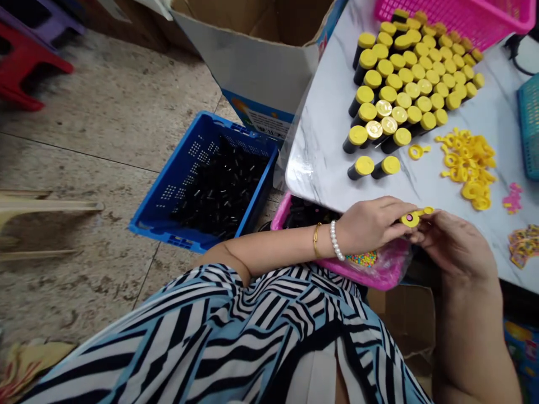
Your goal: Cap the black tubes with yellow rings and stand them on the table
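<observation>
Between my two hands, at the front edge of the marble-patterned table, is a small yellow plastic ring piece (pixel 410 220) with a pink spot in its middle and a short tab. My left hand (pixel 373 223), with a pearl bracelet at its wrist, pinches the piece from one side. On the other side the curled fingers of my right hand (pixel 458 240) close around the tab end; its fingertips are partly hidden. Beyond them lies a pile of yellow ring pieces (pixel 467 160), with one loose ring piece (pixel 416 151) beside it. Black tubes with yellow caps (pixel 403 100) stand in a group.
Below my left forearm sits a pink basin (pixel 389 275) holding colourful beads (pixel 362 258) in plastic. A blue crate (pixel 158 196) of black tubes (pixel 223 191) stands on the floor beside a large carton (pixel 252 62). A pink basket (pixel 484 25) and pink pieces (pixel 512 198) are on the table (pixel 320 151).
</observation>
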A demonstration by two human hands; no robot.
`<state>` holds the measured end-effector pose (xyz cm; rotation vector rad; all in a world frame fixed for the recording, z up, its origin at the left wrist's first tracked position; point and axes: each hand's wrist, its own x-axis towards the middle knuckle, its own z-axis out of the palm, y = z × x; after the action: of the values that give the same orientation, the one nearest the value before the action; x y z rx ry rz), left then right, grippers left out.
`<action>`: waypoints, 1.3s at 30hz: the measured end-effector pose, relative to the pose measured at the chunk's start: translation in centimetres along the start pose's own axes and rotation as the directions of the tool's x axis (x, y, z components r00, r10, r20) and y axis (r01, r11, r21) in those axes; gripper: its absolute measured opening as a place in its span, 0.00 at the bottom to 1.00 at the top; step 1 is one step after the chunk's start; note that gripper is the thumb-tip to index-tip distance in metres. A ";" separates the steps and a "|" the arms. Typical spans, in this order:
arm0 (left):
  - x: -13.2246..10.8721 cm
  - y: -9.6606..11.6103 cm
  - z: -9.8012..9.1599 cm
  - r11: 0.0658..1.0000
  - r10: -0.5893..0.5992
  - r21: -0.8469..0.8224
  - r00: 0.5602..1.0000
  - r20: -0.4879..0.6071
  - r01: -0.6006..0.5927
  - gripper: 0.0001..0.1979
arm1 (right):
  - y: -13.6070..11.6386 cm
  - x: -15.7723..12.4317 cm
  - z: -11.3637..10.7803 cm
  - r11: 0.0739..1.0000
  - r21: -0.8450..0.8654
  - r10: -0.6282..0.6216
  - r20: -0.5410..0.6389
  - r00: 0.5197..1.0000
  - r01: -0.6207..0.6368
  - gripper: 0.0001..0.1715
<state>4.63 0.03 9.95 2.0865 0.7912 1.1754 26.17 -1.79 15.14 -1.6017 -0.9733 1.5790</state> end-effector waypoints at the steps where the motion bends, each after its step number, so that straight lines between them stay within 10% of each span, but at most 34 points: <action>1: 0.1 0.1 -0.1 1.000 -0.018 -0.003 1.000 0.001 0.018 0.17 | -0.6 0.5 -0.5 0.998 -0.027 0.051 0.034 0.998 -0.050 0.21; 8: 0.7 0.3 -0.7 0.998 -0.067 0.026 0.994 0.088 0.064 0.11 | -3.5 3.0 -1.0 0.958 -0.138 0.272 0.149 0.951 -0.253 0.28; 18: -0.3 1.1 1.0 0.929 -0.001 0.371 1.000 0.025 -0.008 0.19 | -3.6 1.3 -0.1 0.955 -0.247 0.204 0.135 0.970 -0.166 0.24; 30: 3.6 0.1 -3.7 0.961 -0.180 -0.111 0.878 0.443 0.253 0.13 | -3.1 1.0 0.7 0.922 -0.380 0.144 0.141 0.979 -0.081 0.26; 39: 2.5 0.0 -2.3 0.985 -0.098 -0.096 0.927 0.362 0.141 0.17 | -0.4 0.0 0.9 0.960 -0.267 -0.084 0.017 0.996 0.086 0.23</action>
<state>3.63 2.34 12.21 2.0379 0.6472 0.7287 25.22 -1.65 15.43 -1.7093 -1.2868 1.4417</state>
